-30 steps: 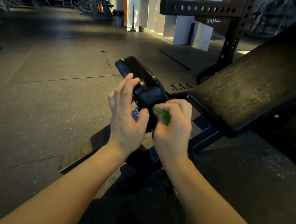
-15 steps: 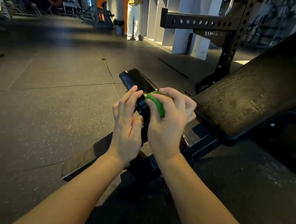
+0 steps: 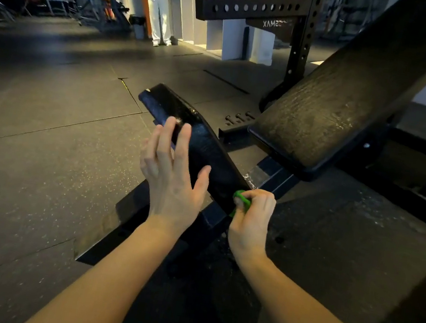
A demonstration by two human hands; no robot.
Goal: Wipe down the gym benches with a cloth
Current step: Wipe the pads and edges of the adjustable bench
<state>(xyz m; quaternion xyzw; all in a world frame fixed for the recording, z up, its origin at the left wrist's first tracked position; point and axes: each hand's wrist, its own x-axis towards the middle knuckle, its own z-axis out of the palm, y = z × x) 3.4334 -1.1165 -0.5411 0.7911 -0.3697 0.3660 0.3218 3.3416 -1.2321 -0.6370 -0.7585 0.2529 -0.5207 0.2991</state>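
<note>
A black gym bench fills the middle of the head view: a narrow glossy seat pad tilted up toward the far left, and a wide inclined back pad to its right. My right hand grips a small bunched green cloth against the near lower end of the seat pad. Most of the cloth is hidden in the fist. My left hand has straight, spread fingers lying along the left edge of the seat pad.
The bench's black steel frame runs under the pads and across the rubber floor. A black perforated rack stands behind the back pad. A person in light trousers stands at the far back by white shelving.
My right hand has slid the green cloth down the seat pad from its upper middle to the near lower end. My left hand has stayed along the pad's left edge, its fingers now spread.
</note>
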